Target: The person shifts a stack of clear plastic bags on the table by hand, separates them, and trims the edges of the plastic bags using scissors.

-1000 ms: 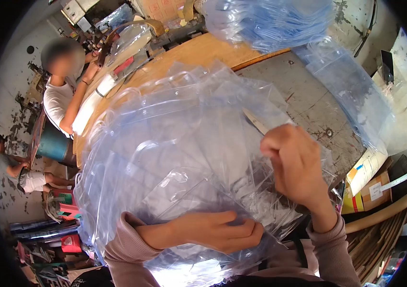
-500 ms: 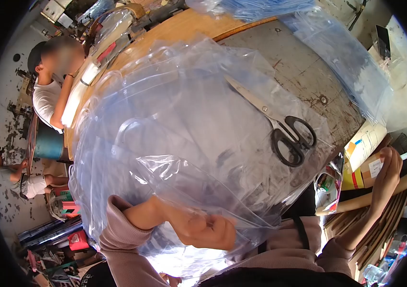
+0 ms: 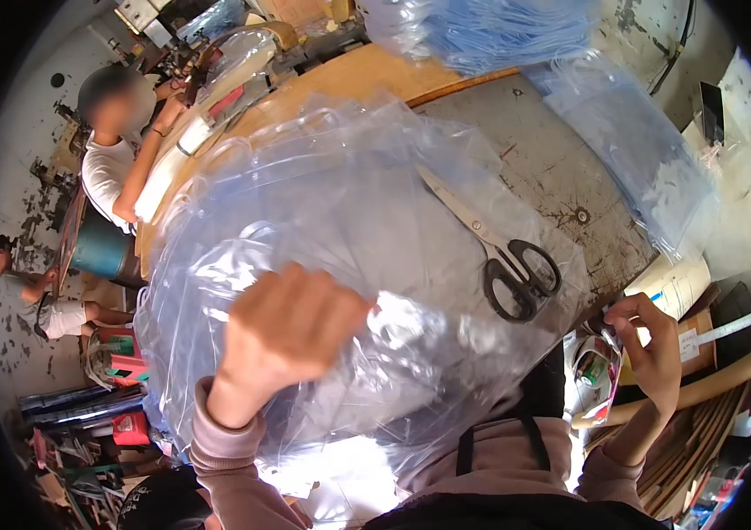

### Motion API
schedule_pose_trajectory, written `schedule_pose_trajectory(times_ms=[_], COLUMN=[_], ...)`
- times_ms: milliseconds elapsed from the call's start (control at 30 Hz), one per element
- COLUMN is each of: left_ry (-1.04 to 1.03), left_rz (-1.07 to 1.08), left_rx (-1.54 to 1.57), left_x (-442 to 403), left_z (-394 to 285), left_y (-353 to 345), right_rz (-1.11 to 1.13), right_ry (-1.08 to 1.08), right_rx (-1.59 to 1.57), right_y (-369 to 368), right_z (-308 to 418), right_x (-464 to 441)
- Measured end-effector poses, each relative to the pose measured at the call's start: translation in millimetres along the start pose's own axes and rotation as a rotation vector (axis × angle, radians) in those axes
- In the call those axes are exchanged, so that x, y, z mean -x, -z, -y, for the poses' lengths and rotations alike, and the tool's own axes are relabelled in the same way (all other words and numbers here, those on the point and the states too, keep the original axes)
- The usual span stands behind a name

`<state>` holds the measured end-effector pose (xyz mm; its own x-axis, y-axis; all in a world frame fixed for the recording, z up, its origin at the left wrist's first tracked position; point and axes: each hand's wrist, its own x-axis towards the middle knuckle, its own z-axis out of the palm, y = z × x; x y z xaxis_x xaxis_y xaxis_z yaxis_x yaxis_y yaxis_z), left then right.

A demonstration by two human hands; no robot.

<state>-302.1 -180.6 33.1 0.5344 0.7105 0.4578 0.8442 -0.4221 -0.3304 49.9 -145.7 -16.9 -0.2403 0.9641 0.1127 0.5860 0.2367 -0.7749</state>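
A broad pile of clear plastic sheets point(image 3: 375, 203), with looped edges on its far left side, covers the near part of the table. My left hand point(image 3: 291, 327), slightly blurred, is closed over the pile and seems to grip a fold of the top clear plastic sheet; its fingertips are hidden. Scissors with black handles point(image 3: 503, 247) lie on the plastic, blades pointing away and left. At the table's right edge, my right hand point(image 3: 649, 344) has its fingers loosely bent and apart, with nothing visible held.
Stacked bluish plastic point(image 3: 508, 31) lies at the far edge, and more flat plastic point(image 3: 631, 150) at the right. One person in a white shirt point(image 3: 110, 181) sits across at the left; another person point(image 3: 40, 291) is farther back. A cardboard box point(image 3: 698, 344) and a curved tube point(image 3: 702, 389) are at the right.
My left hand has moved up and left across the pile, and the plastic near it has shifted. My right hand has come down and left to the table edge.
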Motion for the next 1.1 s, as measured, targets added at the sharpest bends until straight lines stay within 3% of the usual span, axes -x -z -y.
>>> schedule_pose_trajectory(times_ms=[33, 100, 167, 267, 333, 467, 567, 600, 667, 733, 800, 833, 867, 933, 1100], left_ry=[0.01, 0.409, 0.47, 0.529, 0.662, 0.691, 0.846, 0.841, 1.023, 1.015, 1.237, 1.296, 1.295, 1.533, 1.552], left_rz=[-0.011, 0.093, 0.115, 0.139, 0.185, 0.331, 0.549, 0.553, 0.69, 0.6, 0.443, 0.367, 0.373, 0.187, 0.043], left_rx=[-0.03, -0.011, -0.066, -0.153, -0.394, -0.614, 0.116, 0.125, 0.452, 0.555, 0.776, 0.912, 0.915, 0.959, 0.962], left_x=[-2.0, -1.5, 11.1, 32.2, 50.8, 94.9, 103.1, 100.2, 100.1, 115.0, 119.2, 131.9, 135.9, 142.3, 176.5], left_z=[5.1, 14.8, 17.2, 33.0, 51.6, 85.9, 81.8, 75.9, 67.4, 58.7, 46.5, 43.2, 37.1, 24.6, -1.5], left_y=[10.3, 24.1, 23.0, 16.6, 13.9, 2.8, 12.8, 16.7, 21.4, 19.0, 20.8, 17.7, 17.6, 18.4, 23.0], right_rz=[-0.022, -0.044, -0.094, -0.123, -0.066, 0.127, 0.237, 0.235, 0.255, 0.234, 0.247, 0.356, 0.356, 0.367, 0.42], right_ry=[0.004, -0.044, -0.135, -0.047, 0.008, -0.056, 0.099, 0.089, 0.18, 0.192, 0.104, 0.112, 0.106, 0.206, 0.218], right_rx=[-0.027, -0.064, -0.128, -0.031, -0.031, -0.16, -0.154, -0.149, -0.254, -0.291, -0.439, -0.391, -0.391, -0.445, -0.477], right_y=[-0.1, -2.2, -8.8, -27.8, -31.0, -36.9, -44.8, -47.4, -55.3, -65.8, -75.2, -76.5, -80.8, -92.7, -101.8], right_z=[-0.4, 1.2, -3.1, -10.3, -11.7, -2.5, 3.4, 6.0, 11.8, 18.7, 30.1, 28.8, 29.9, 36.0, 46.9], right_x=[-5.2, -7.9, -8.8, -2.7, 3.0, 10.5, 16.2, 19.4, 23.7, 29.9, 35.3, 36.7, 38.2, 41.0, 40.9])
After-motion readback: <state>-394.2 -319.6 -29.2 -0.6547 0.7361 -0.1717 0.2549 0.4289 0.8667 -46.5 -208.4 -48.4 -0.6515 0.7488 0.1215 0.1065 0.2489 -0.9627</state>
